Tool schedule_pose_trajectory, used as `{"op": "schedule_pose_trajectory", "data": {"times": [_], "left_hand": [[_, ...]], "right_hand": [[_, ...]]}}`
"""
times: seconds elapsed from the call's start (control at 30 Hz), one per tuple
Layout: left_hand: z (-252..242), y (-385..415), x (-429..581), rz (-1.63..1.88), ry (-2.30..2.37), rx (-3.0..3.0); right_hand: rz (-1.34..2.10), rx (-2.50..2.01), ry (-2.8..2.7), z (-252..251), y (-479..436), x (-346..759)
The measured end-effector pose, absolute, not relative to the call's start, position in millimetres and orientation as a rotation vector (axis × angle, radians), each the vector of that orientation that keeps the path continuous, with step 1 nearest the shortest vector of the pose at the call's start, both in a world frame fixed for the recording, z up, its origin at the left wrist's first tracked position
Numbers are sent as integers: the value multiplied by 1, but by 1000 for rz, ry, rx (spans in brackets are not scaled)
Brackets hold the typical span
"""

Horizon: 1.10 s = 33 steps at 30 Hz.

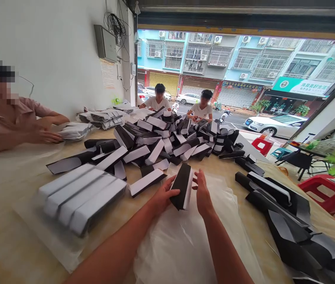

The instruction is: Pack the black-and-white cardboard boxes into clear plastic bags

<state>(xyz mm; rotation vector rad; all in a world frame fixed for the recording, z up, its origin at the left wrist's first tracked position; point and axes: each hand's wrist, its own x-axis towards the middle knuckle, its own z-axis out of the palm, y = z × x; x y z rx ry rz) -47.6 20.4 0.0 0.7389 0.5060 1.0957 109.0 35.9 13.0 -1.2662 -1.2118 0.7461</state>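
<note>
My left hand (161, 197) grips a folded paper box (180, 186), black on its upper face with a white side facing right. The thumb lies over the black face. Just right of the box is my right hand (203, 193), its fingers apart and close to the white side; whether they touch it I cannot tell. Both hands are above a stack of clear plastic bags (182, 246) on the table. To the left, several white boxes (81, 193) lie side by side inside a clear bag. One loose white-and-black box (147, 182) rests beside my left hand.
A large heap of black and white folded boxes (161, 144) covers the table's far middle. More black pieces (285, 225) lie along the right. A co-worker (10, 122) at left handles a bagged bundle (75, 131); two people sit beyond the heap. A red stool (330, 189) stands at right.
</note>
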Motion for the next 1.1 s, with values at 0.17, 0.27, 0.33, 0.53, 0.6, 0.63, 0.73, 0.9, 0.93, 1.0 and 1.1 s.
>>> {"op": "schedule_pose_trajectory", "data": {"times": [0.17, 0.27, 0.33, 0.53, 0.6, 0.63, 0.73, 0.9, 0.93, 1.0, 1.1], "left_hand": [[2, 23, -50, 1127, 461, 577], [1, 23, -51, 1096, 465, 516], [0, 23, -51, 1046, 496, 505], [1, 22, -51, 973, 496, 596], [1, 24, -52, 980, 429, 634], [1, 25, -53, 981, 413, 650], [0, 26, -54, 995, 444, 707], [-2, 23, -52, 1111, 515, 806], [-3, 23, -51, 1136, 523, 808], [-3, 23, -49, 1186, 535, 802], [-4, 23, -46, 1250, 512, 799]], "right_hand": [[225, -1225, -1425, 9, 33, 123], [-70, -1157, -1649, -6, 32, 125], [-182, -1145, -1747, -14, 32, 123], [-241, -1129, -1835, -17, 30, 122], [-191, -1152, -1762, -16, 29, 123], [-151, -1151, -1715, -15, 29, 124], [42, -1100, -1579, -14, 30, 125], [623, -1112, -1250, -5, 31, 121], [761, -1075, -1181, -3, 31, 121], [1015, -986, -1086, 2, 28, 120], [1270, -968, -1125, 9, 23, 121]]}}
